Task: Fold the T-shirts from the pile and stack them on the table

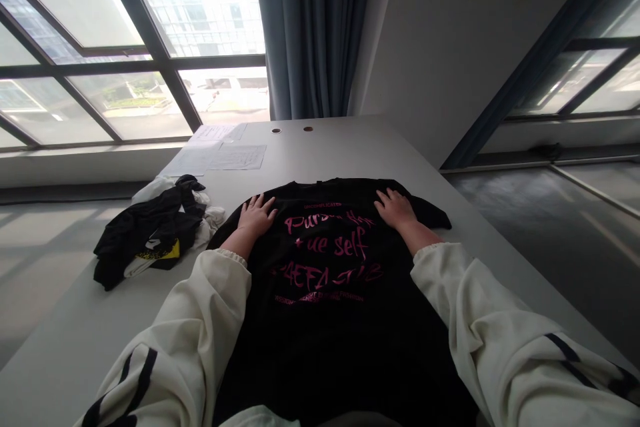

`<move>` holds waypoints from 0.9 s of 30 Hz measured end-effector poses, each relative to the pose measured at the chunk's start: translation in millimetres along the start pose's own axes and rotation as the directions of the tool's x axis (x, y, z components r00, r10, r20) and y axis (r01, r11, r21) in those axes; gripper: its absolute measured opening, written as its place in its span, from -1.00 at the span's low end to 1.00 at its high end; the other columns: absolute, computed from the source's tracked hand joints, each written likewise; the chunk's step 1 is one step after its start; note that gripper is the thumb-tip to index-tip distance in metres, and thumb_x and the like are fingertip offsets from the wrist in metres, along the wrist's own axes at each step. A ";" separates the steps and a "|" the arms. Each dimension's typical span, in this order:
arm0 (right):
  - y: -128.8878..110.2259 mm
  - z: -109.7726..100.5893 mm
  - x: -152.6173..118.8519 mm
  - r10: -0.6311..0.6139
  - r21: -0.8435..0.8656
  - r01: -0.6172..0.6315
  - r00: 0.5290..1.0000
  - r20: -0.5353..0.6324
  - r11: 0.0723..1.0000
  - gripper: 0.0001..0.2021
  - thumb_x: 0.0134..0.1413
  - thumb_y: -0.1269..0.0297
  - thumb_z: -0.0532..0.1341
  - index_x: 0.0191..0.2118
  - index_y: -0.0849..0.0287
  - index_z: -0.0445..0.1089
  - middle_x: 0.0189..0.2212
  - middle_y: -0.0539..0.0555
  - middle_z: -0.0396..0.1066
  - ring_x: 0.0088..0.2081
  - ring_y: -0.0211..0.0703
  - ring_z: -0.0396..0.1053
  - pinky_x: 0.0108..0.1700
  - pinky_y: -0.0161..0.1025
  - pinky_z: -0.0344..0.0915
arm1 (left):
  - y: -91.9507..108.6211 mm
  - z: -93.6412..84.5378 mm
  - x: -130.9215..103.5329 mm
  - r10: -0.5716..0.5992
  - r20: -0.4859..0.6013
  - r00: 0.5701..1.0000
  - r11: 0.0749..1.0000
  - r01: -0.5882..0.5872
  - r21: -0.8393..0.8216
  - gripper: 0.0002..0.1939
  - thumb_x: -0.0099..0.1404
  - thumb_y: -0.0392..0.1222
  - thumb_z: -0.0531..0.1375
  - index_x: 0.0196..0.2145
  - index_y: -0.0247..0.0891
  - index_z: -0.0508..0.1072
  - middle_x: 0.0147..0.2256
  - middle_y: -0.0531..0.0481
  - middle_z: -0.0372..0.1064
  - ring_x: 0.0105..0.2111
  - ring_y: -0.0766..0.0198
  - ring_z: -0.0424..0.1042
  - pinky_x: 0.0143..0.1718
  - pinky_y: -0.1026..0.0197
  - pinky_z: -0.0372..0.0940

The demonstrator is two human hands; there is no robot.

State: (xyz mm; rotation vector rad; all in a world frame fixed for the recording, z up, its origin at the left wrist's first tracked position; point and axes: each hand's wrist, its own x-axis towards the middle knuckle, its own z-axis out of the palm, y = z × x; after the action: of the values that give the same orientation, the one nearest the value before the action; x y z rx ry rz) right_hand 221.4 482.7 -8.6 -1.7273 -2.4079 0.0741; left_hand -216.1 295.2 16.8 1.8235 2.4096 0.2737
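Observation:
A black T-shirt (325, 340) with pink lettering lies spread out on the white table (345, 150), its collar at the far end. My left hand (257, 215) rests flat on the shirt near its left shoulder, fingers spread. On the other side, near the right shoulder, my right hand (395, 207) lies flat with its fingers apart. Neither hand grips the cloth. My forearms cover parts of the shirt's sides, and its lower end runs out of view toward me.
A heap of black and white clothes (155, 230) lies at the table's left edge. Behind it are sheets of paper (235, 157). Two round holes (276, 131) pierce the far tabletop. Beyond stand a blue-grey curtain (315, 33), large windows and a wall.

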 end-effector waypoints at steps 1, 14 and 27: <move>-0.5 -0.6 -1.6 -0.002 0.003 0.002 1.000 0.004 1.000 -0.42 0.44 -0.01 0.00 0.43 0.10 0.24 0.43 0.30 0.17 0.44 0.27 0.09 0.41 0.27 0.05 | 1.5 -1.1 -1.0 0.002 0.003 1.000 1.000 -0.002 0.001 -0.38 0.52 0.14 0.03 0.44 -0.01 0.24 0.52 -0.12 -0.05 0.52 -0.12 -0.15 0.46 -0.31 -0.16; 102.4 -32.9 -102.9 0.069 0.069 -0.043 0.898 -0.434 0.997 -0.68 0.17 0.28 0.18 -0.04 0.21 0.57 -0.03 0.31 0.45 0.12 0.22 0.36 0.29 0.18 0.23 | -37.5 -34.1 -119.1 0.141 -0.300 0.943 0.984 -0.168 -0.065 -0.57 0.50 -0.01 0.06 0.22 -0.04 0.48 0.30 -0.08 0.35 0.32 0.01 0.28 0.40 -0.06 0.13; 97.6 -11.5 -105.7 0.198 0.136 -0.155 0.895 -0.400 0.978 -0.71 0.13 0.20 0.22 -0.11 0.11 0.64 -0.03 0.20 0.37 0.03 0.14 0.26 0.14 0.08 0.26 | -45.2 -4.5 -121.2 0.054 -0.352 0.934 0.995 -0.081 -0.061 -0.52 0.43 -0.07 0.13 0.26 -0.11 0.41 0.26 -0.18 0.36 0.22 -0.08 0.37 0.31 -0.14 0.21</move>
State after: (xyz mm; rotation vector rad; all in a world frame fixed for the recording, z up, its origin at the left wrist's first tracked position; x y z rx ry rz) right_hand 347.4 414.0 -23.4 -1.7087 -1.9112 -0.1314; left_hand -226.3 166.4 9.0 1.9694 2.5142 0.7456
